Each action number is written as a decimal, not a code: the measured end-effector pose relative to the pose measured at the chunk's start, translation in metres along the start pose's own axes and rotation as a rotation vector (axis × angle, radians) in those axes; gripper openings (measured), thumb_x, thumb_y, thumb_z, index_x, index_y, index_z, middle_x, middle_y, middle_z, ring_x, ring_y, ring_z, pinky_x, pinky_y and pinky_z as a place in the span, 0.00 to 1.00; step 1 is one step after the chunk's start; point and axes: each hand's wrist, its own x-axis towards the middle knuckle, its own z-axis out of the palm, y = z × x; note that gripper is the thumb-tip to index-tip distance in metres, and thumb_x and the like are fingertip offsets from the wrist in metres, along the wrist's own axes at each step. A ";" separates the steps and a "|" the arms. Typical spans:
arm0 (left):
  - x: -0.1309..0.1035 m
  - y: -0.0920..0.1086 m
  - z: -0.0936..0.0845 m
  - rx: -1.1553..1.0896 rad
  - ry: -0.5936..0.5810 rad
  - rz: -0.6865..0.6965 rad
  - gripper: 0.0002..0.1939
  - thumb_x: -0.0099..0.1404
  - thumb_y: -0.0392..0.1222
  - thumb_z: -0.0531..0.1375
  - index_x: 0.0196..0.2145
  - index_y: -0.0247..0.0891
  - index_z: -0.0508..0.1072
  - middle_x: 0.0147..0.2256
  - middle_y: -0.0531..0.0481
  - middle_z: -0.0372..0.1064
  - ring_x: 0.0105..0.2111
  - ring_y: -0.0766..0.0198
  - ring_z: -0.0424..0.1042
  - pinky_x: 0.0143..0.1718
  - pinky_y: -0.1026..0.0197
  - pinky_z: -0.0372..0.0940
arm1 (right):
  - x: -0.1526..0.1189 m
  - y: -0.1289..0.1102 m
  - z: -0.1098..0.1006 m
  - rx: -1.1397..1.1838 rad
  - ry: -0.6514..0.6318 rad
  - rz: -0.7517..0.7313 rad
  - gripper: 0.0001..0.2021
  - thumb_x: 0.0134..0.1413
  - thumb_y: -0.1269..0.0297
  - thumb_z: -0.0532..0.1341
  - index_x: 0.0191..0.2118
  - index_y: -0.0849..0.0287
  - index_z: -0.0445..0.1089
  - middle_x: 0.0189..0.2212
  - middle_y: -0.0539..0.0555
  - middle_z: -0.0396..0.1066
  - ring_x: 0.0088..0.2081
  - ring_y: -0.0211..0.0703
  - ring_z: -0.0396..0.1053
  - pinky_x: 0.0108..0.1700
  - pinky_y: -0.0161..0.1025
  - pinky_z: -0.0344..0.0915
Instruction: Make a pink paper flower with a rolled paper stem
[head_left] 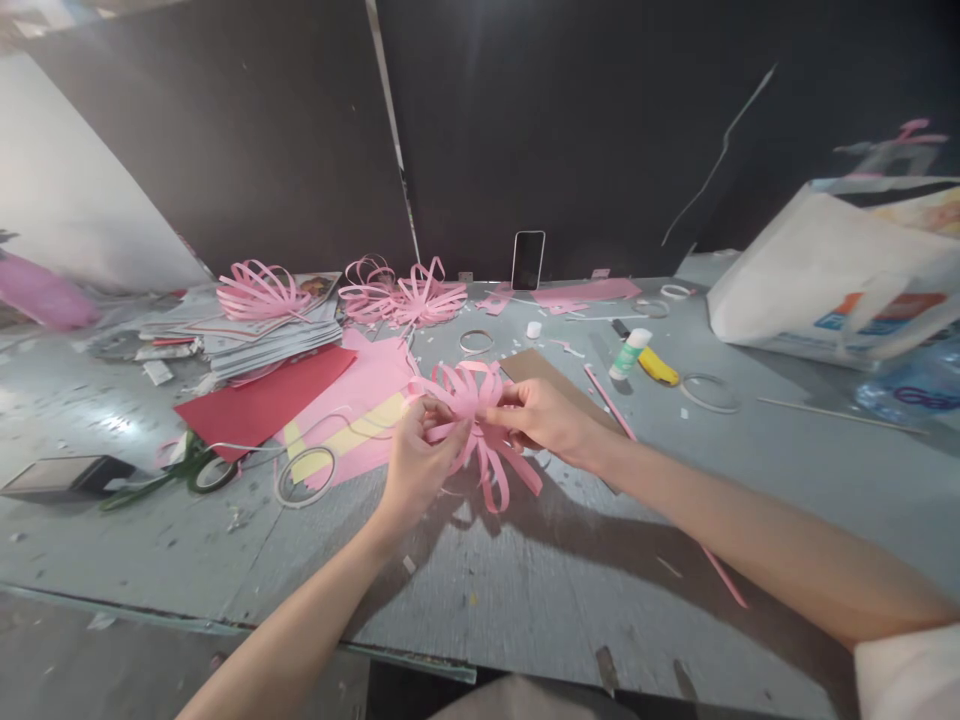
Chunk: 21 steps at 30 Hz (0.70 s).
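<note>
Between my two hands is a pink paper flower (493,472) made of looped strips, held just above the table's front part. My left hand (426,440) pinches it near the centre from the left. From the right, the fingers of my right hand (536,418) close on the strips by the same centre. Strip loops fan out behind and in front of the fingers. Brown cardboard (546,368) lies under and behind my right hand. Pink paper sheets (379,368) with a yellow strip (352,436) lie left of my left hand.
Several finished pink loop flowers (426,298) stand at the back left, one on stacked papers (274,345). Red paper (262,405), green-handled scissors (196,470) and a tape roll (304,478) lie left. A glue stick (630,354), yellow cutter (658,367), phone (528,260) and white bag (832,280) stand beyond.
</note>
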 end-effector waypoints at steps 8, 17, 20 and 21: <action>0.001 -0.002 -0.001 -0.018 -0.027 0.003 0.18 0.63 0.47 0.73 0.37 0.41 0.67 0.35 0.52 0.72 0.34 0.65 0.72 0.36 0.63 0.66 | -0.001 -0.006 -0.003 -0.028 0.006 0.021 0.20 0.48 0.49 0.78 0.33 0.60 0.77 0.23 0.47 0.68 0.21 0.32 0.62 0.21 0.33 0.50; 0.002 -0.006 0.000 -0.007 -0.007 0.036 0.19 0.62 0.47 0.74 0.38 0.40 0.68 0.35 0.53 0.70 0.32 0.66 0.71 0.33 0.65 0.66 | 0.006 -0.001 -0.017 -0.139 -0.113 0.058 0.24 0.44 0.47 0.81 0.31 0.60 0.74 0.19 0.47 0.68 0.18 0.30 0.56 0.20 0.34 0.43; 0.003 -0.010 0.000 0.007 0.000 0.038 0.19 0.62 0.48 0.75 0.39 0.39 0.70 0.34 0.52 0.71 0.32 0.66 0.72 0.32 0.65 0.66 | 0.004 -0.002 -0.014 -0.159 -0.092 0.046 0.25 0.44 0.45 0.80 0.29 0.59 0.73 0.18 0.47 0.67 0.18 0.30 0.55 0.21 0.35 0.44; 0.003 -0.011 0.000 0.015 0.002 0.039 0.19 0.62 0.48 0.75 0.40 0.39 0.70 0.34 0.52 0.71 0.31 0.66 0.72 0.32 0.65 0.66 | 0.004 -0.004 -0.013 -0.164 -0.084 0.040 0.25 0.44 0.44 0.80 0.29 0.59 0.72 0.18 0.46 0.66 0.19 0.31 0.56 0.21 0.35 0.45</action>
